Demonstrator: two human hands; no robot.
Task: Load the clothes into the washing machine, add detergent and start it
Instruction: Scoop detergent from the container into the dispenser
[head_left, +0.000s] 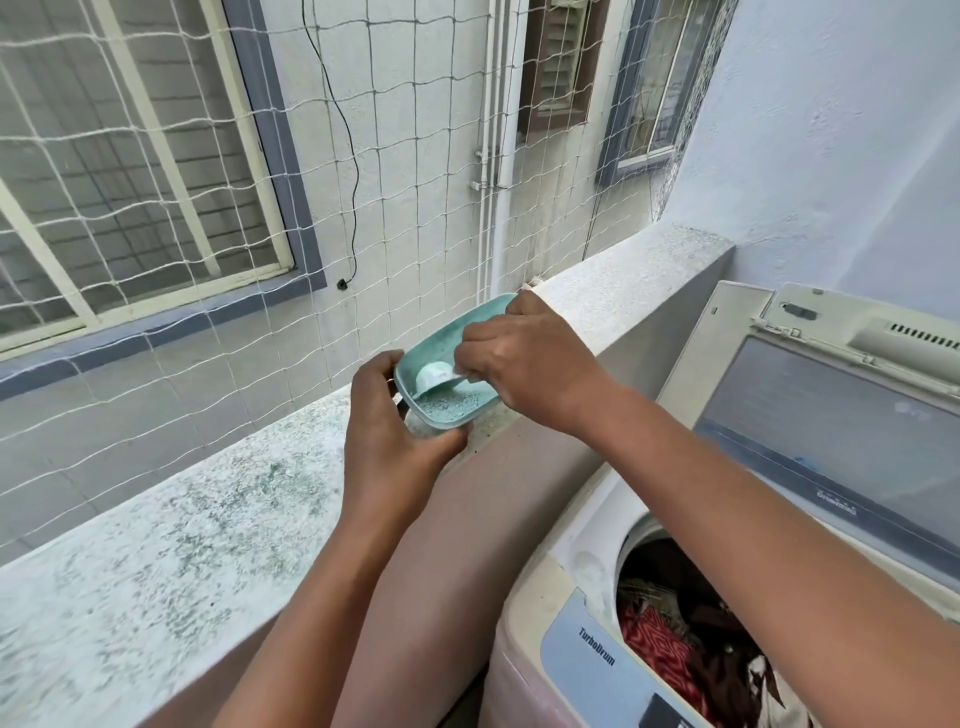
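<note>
A teal detergent box (441, 338) is tilted toward me on the stone ledge, with blue-white powder (457, 405) in its lower end. My left hand (389, 431) grips the box's near end from below. My right hand (530, 364) pinches the handle of a white scoop (434, 376) that lies inside the box, on the powder. At the lower right stands the top-loading washing machine (582, 644) with its lid (831, 410) raised. Red and dark clothes (670, 634) lie in its drum.
A speckled stone ledge (208, 530) runs from the lower left to the upper right, with a white rope net (363, 218) above it. A pale blue wall (857, 156) rises behind the machine. Beyond the net is a neighbouring building with windows.
</note>
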